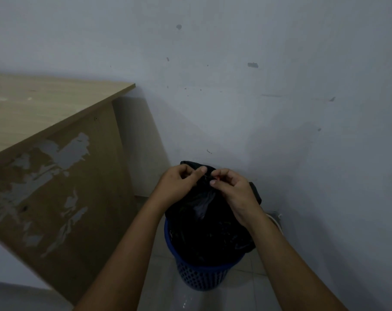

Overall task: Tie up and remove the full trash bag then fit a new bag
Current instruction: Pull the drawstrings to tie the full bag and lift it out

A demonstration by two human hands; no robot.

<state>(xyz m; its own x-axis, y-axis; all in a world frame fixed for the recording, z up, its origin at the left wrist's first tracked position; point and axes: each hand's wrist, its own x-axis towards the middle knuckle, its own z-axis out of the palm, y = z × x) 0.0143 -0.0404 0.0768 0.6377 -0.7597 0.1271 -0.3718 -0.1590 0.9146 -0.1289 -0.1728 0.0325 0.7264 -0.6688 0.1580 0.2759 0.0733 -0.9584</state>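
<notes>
Mid-tie: left hand (179, 182) and right hand (233, 189) with fingers (200, 170) pinching gathered neck of black trash bag (210, 232), not yet lifted from blue bin (199, 277); new bag unfitted.

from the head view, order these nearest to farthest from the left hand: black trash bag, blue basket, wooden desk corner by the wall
1. black trash bag, gripped at its gathered top by the left hand
2. blue basket, directly below
3. wooden desk corner, up to the left
</notes>
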